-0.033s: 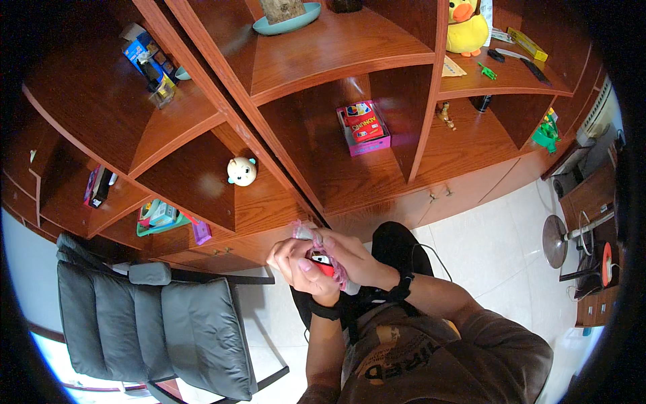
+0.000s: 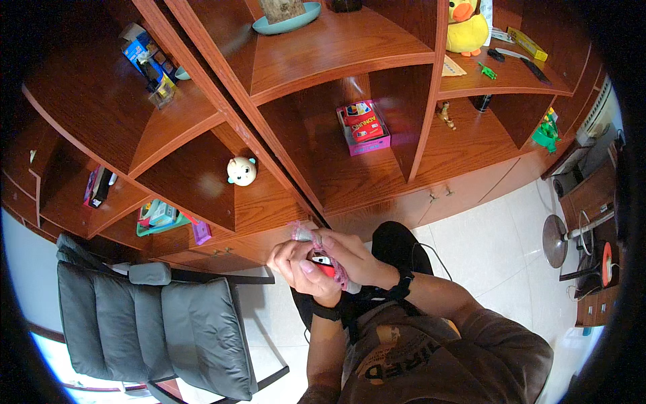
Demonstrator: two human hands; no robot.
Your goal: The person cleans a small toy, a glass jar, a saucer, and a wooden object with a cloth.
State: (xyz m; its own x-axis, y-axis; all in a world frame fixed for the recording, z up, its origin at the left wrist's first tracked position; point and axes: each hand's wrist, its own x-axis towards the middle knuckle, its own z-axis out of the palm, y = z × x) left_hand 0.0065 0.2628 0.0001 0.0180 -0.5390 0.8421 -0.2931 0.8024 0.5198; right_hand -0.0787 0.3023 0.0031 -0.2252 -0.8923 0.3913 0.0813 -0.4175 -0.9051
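Both of my hands are closed on one small object in front of my chest, below the wooden shelving. My left hand [image 2: 296, 267] grips it from the left, and my right hand [image 2: 356, 259] wraps it from the right. The object [image 2: 321, 258] is small, pink and red, with a crinkled pale wrapper sticking out at its upper end [image 2: 301, 232]. My fingers hide most of it. A dark band sits on each wrist.
A grey padded chair [image 2: 155, 323] stands at the lower left. The wooden shelves [image 2: 323, 54] hold a red and pink box [image 2: 363, 126], a small round doll head [image 2: 241, 171], a yellow duck toy [image 2: 466, 30] and a teal dish [image 2: 289, 19]. A fan base [image 2: 557, 241] stands on the white tile floor at right.
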